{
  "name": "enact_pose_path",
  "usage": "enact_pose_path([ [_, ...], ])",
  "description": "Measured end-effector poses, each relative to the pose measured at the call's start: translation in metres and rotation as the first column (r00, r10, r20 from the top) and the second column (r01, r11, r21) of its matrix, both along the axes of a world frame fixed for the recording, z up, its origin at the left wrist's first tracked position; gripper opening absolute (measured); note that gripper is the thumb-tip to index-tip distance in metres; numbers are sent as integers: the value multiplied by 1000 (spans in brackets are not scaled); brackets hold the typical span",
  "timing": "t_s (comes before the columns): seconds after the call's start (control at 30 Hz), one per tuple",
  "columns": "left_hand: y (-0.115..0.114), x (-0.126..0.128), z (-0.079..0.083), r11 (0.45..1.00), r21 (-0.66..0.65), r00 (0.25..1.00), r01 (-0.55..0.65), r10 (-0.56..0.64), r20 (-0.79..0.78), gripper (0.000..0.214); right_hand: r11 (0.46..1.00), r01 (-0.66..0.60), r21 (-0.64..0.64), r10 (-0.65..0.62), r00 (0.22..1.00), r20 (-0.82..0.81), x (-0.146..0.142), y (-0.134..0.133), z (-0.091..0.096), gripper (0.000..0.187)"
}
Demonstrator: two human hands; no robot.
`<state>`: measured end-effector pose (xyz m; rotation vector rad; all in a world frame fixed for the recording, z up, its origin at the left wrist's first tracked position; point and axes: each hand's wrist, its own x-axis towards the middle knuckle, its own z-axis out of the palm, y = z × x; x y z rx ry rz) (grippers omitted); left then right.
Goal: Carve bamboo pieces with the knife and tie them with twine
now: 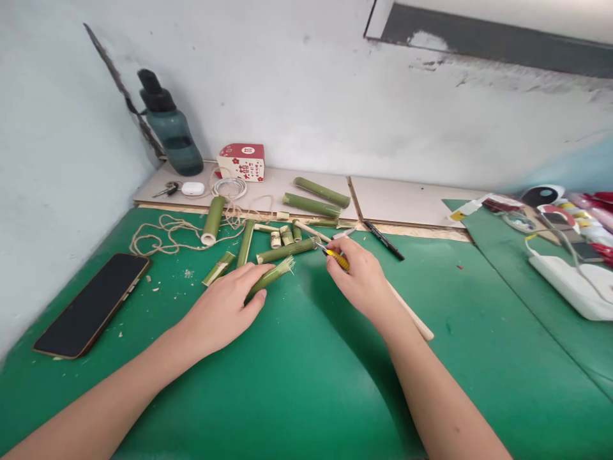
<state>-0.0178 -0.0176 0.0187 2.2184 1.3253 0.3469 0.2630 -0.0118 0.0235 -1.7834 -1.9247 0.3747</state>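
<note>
My left hand (230, 306) is closed round a green bamboo piece (271, 276) whose right end is frayed into pale fibres. In my right hand (359, 275) is a small yellow-and-black tool (338, 259) with a thin metal tip, perhaps a craft knife; its tip points left toward the end of another bamboo length (287, 251). Short cut bamboo pieces (286, 235) lie just beyond both hands. A pale wooden stick (416, 319) shows partly behind my right forearm.
A phone (93, 306) lies at the left. Twine (163, 233) loops near a hollow bamboo tube (213, 220). Along the wall stand a water bottle (175, 137) and a red-and-white box (242, 163). A black marker (384, 241) rests beyond my right hand; a white pouch (575, 284) is far right.
</note>
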Motion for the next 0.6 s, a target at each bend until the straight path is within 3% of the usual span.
enact_pose_path([
  [0.1,0,-1,1,1000,-9,1000,22,-22,14,52,997,-23,68,27,997,-67,-4,-1,-1,19],
  [0.33,2,-3,4,997,-41,998,66,-65,27,47,993,-106,50,110,989,-99,-4,-3,3,23],
  [0.5,4,-8,7,994,-51,995,98,-99,-13,11,984,-157,90,169,975,-142,-8,-6,4,24],
  [0.6,6,-12,15,981,-94,983,172,-164,84,13,978,-182,98,195,970,-142,-10,-7,4,24],
])
